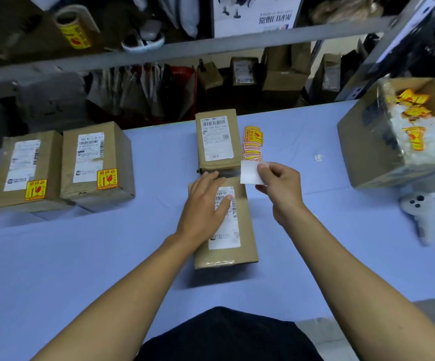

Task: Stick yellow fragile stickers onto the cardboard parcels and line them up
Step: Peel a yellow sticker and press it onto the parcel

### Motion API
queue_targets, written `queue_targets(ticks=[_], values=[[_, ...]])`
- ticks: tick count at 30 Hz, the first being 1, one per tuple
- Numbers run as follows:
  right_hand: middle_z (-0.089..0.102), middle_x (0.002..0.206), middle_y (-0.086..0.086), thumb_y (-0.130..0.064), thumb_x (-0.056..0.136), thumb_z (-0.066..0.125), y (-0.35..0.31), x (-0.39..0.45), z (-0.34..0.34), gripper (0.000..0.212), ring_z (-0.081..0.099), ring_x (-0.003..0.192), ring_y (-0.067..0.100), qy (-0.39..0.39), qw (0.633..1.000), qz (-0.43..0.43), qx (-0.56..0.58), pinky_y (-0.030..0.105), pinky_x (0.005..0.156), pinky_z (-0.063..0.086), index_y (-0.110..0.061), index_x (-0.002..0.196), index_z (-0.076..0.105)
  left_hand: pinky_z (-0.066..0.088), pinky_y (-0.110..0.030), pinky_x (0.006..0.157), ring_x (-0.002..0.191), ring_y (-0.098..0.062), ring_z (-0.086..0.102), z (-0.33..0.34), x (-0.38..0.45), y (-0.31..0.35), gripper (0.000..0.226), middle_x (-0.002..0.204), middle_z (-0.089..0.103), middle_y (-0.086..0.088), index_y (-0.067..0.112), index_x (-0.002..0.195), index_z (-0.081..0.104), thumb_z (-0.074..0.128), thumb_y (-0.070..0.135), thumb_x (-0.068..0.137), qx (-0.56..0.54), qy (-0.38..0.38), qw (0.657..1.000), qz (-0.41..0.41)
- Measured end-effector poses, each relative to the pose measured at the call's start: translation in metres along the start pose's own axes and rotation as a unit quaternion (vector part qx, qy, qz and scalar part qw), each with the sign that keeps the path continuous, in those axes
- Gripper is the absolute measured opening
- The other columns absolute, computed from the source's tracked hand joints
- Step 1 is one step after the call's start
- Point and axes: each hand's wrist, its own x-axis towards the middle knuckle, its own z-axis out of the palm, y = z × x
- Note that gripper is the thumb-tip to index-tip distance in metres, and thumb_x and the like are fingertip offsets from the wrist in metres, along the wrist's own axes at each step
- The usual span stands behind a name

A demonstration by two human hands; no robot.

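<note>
Right now the right hand (280,182) pinches a small white slip (250,173) between thumb and fingertips, its blank side toward the camera; whether this is a sticker seen from the back or only peeled backing paper I cannot tell. The left hand (206,204) lies flat and open on the near parcel (226,225), pressing on its shipping label and gripping nothing. No yellow sticker shows on this parcel, though the hand may hide one. Just beyond it, touching or nearly so, the far parcel (217,139) also shows no sticker, and a strip of yellow fragile stickers (252,143) lies just beside it on the blue table (81,256). To the left, two stickered parcels (62,165) stand side by side in a row. At the right an open carton (367,142) holds white scraps and yellow bits. By my judgement roughly half is done: two lined up, two left.
</note>
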Motion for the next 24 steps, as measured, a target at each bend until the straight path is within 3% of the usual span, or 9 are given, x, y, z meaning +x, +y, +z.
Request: queue_targets(ticks=[2, 4, 7, 10, 14, 18, 24], values=[[0.07, 0.088, 0.0, -0.015, 0.097, 0.058, -0.004, -0.01, 0.0, 0.016, 0.063, 0.08, 0.011, 0.005, 1.0, 0.005, 0.019, 0.021, 0.066, 0.058, -0.013, 0.089, 0.072, 0.031, -0.02, 0.106, 0.13, -0.018, 0.046, -0.003, -0.002, 0.01, 0.036, 0.137, 0.056, -0.001, 0.014, 0.131, 0.06, 0.058, 0.027, 0.097, -0.033, 0.032, 0.999, -0.014], [0.07, 0.086, -0.001, -0.014, 0.097, 0.059, -0.005, -0.018, 0.001, 0.017, 0.064, 0.08, 0.011, 0.0, 1.0, -0.002, 0.017, 0.022, 0.067, 0.058, -0.016, 0.086, 0.072, 0.045, -0.028, 0.099, 0.115, -0.015, 0.057, -0.006, -0.002, 0.018, 0.028, 0.121, 0.065, 0.001, 0.015, 0.12, 0.066, 0.059, 0.029, 0.097, -0.084, 0.05, 0.995, -0.034], [0.07, 0.081, -0.001, -0.014, 0.096, 0.06, -0.006, -0.028, 0.004, 0.018, 0.063, 0.076, 0.011, -0.011, 1.0, -0.027, -0.006, 0.026, 0.069, 0.057, -0.018, 0.082, 0.072, 0.052, -0.031, 0.093, 0.106, -0.011, 0.063, -0.007, -0.004, 0.026, 0.025, 0.112, 0.07, 0.004, 0.016, 0.114, 0.07, 0.06, 0.029, 0.096, -0.135, 0.038, 0.988, -0.065], [0.07, 0.077, 0.004, -0.018, 0.09, 0.062, 0.002, -0.026, 0.002, 0.018, 0.061, 0.072, 0.013, 0.01, 0.998, -0.034, -0.061, 0.037, 0.068, 0.057, -0.017, 0.076, 0.072, 0.043, -0.025, 0.097, 0.115, -0.017, 0.059, -0.005, -0.006, 0.021, 0.029, 0.124, 0.066, 0.0, 0.015, 0.122, 0.066, 0.059, 0.026, 0.096, -0.039, -0.004, 0.998, -0.054], [0.071, 0.08, 0.012, -0.021, 0.083, 0.062, 0.018, -0.013, -0.009, 0.013, 0.058, 0.07, 0.02, 0.055, 0.988, -0.024, -0.139, 0.047, 0.072, 0.056, -0.014, 0.077, 0.072, 0.025, -0.03, 0.112, 0.14, -0.023, 0.033, -0.003, -0.015, 0.004, 0.041, 0.151, 0.043, -0.004, 0.016, 0.137, 0.054, 0.051, 0.03, 0.099, 0.135, -0.093, 0.986, 0.025], [0.072, 0.085, 0.005, -0.02, 0.085, 0.062, 0.027, 0.003, -0.021, 0.013, 0.065, 0.082, 0.025, 0.098, 0.974, -0.031, -0.2, 0.039, 0.074, 0.054, -0.013, 0.087, 0.073, 0.014, -0.044, 0.121, 0.151, -0.024, 0.011, 0.003, -0.019, -0.01, 0.05, 0.163, 0.021, -0.003, 0.021, 0.15, 0.036, 0.039, 0.038, 0.103, 0.207, -0.135, 0.968, 0.054], [0.068, 0.097, 0.005, -0.02, 0.087, 0.07, 0.045, 0.035, -0.024, 0.008, 0.061, 0.085, 0.023, 0.085, 0.93, -0.059, -0.352, 0.029, 0.065, 0.04, -0.017, 0.085, 0.064, 0.015, -0.049, 0.121, 0.151, -0.026, 0.016, 0.009, -0.016, -0.019, 0.054, 0.162, 0.026, -0.004, 0.019, 0.148, 0.042, 0.03, 0.045, 0.101, 0.202, -0.127, 0.969, 0.064]])
